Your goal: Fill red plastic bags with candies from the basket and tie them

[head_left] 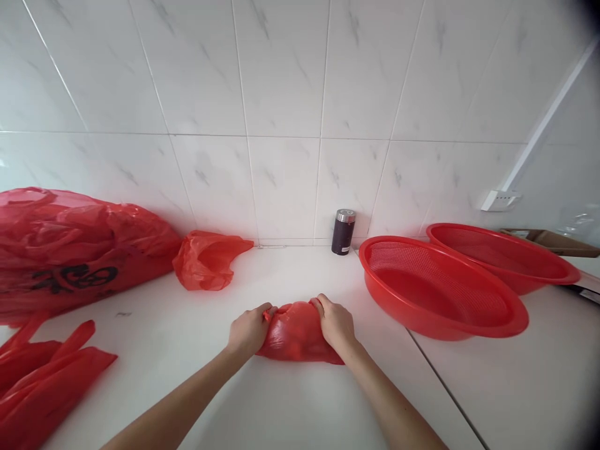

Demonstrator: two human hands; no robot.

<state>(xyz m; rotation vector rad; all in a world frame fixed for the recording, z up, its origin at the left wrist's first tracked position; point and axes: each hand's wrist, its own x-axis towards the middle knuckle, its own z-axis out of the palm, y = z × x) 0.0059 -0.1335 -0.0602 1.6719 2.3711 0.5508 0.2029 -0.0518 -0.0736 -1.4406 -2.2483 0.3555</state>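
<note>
A filled red plastic bag [297, 334] rests on the white table, its contents showing only as vague lumps through the film. My left hand [252, 328] is closed on the bag's upper left corner, where a bit of gathered film pokes out by the thumb. On the opposite side, my right hand [335, 320] grips the upper right corner, fingers mostly hidden behind the bag. Between the two hands the top of the bag is pulled across.
Two red plastic strainer baskets, a near one [440, 294] and a far one [506, 253], stand at right. A dark tumbler [344, 232] is by the wall. To the left lie a crumpled red bag [206, 259], a large stuffed bag [84, 250] and flat red bags [56, 381].
</note>
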